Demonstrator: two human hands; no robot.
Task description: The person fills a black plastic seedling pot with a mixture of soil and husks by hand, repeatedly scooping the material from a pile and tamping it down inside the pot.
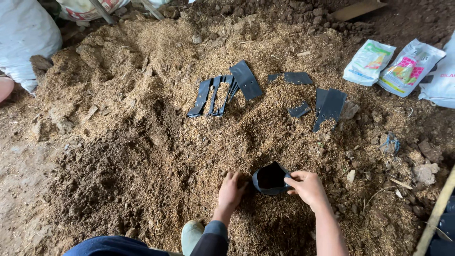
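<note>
One small black grow bag (271,178) sits open on the soil-and-husk pile (142,142) w/ dark soil inside, right in front of the person. Right hand (308,187) is pinched shut on the bag's rim; left hand (231,189) rests just beside it, fingers curled loosely into the mix, holding nothing visible. Approx. 6–7 flat empty black bags (227,90) lie scattered farther up the pile, and 2 printed pouches (393,66) lie at far right.
</note>
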